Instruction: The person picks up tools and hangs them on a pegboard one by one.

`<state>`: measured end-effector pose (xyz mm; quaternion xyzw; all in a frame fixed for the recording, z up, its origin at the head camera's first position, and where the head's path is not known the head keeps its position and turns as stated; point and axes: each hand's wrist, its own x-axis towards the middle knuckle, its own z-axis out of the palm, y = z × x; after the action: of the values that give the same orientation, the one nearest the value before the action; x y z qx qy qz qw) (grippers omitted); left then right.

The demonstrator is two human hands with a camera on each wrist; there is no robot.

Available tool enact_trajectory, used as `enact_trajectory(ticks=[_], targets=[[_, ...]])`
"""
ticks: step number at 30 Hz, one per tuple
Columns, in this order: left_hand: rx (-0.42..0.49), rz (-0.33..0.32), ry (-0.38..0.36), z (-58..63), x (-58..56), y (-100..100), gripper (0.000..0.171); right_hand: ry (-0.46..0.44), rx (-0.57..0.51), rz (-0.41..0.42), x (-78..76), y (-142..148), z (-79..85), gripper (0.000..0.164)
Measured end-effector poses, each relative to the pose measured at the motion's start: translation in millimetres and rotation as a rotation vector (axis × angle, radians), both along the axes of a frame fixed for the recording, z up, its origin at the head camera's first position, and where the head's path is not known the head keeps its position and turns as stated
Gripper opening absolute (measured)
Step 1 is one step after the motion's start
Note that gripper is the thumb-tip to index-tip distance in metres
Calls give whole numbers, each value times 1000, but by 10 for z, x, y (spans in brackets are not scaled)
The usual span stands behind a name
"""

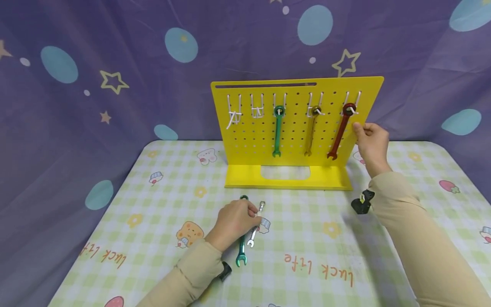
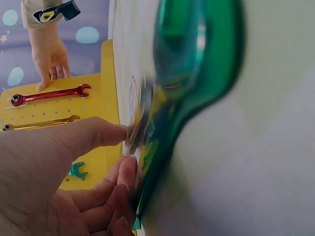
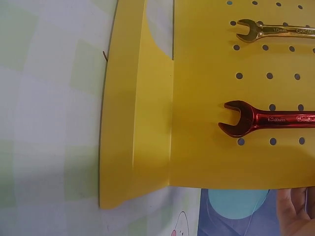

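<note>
My left hand (image 1: 235, 219) is low over the table, its thumb and fingertips pinching a small silver wrench (image 1: 252, 236). Just left of that lies a green wrench (image 1: 241, 252), partly hidden beneath the hand; it looms large and blurred in the left wrist view. With the thumb in front and fingers behind, my right hand (image 1: 373, 147) grips the right edge of an upright yellow pegboard (image 1: 249, 149). On the board hang a green wrench (image 1: 278, 134), a gold wrench (image 1: 310, 134) and a red wrench (image 1: 339, 133), the red one closest to the right hand.
Two white hooks (image 1: 234, 114) are at the board's left side. The board's yellow base (image 1: 245, 175) stands on a checked tablecloth (image 1: 299, 230) with printed figures. Behind the table hangs a purple curtain (image 1: 130, 38). Black straps (image 1: 362, 204) sit at the wrists.
</note>
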<state>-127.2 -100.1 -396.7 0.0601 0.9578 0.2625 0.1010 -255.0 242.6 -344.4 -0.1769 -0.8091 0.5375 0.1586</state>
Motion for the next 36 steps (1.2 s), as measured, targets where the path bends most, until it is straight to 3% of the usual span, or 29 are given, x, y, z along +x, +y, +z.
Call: enact_trajectory(ticks=[6, 13, 27, 36], targets=[[48, 13, -17, 6, -18, -25, 11, -3, 18, -3, -7, 0, -10, 53], [70, 16, -49, 3, -66, -58, 14, 0, 2, -7, -18, -22, -1, 48], [248, -7, -139, 31, -126, -179, 18, 18, -1, -8, -14, -17, -3, 44], [358, -9, -102, 166, -137, -174, 20, -4, 18, -13, 7, -26, -4, 50]])
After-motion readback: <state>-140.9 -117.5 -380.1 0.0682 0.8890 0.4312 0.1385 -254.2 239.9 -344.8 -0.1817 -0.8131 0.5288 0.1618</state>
